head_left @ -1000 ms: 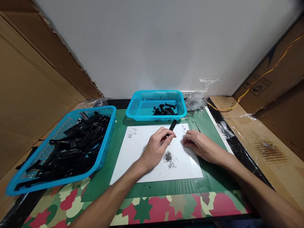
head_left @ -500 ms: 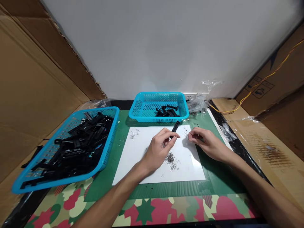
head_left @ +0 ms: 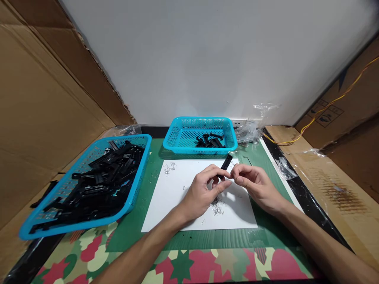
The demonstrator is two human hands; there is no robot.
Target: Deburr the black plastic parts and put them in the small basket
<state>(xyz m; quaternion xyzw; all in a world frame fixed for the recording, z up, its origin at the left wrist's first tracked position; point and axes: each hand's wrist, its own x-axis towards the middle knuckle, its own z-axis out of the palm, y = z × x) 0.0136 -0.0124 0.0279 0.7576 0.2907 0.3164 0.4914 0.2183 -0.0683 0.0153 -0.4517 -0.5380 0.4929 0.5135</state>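
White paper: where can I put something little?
The white paper is bare near-left, between its left edge and the left forearm. The far basket is bare in its left half. Crowded: around the left hand and right hand, and the left basket, heaped with black parts.

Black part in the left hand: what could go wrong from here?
The black part might slip, since the left hand appears to grip it only by the fingers. The small metal pieces lie loose on the white sheet near the left hand, so a knock could scatter them.
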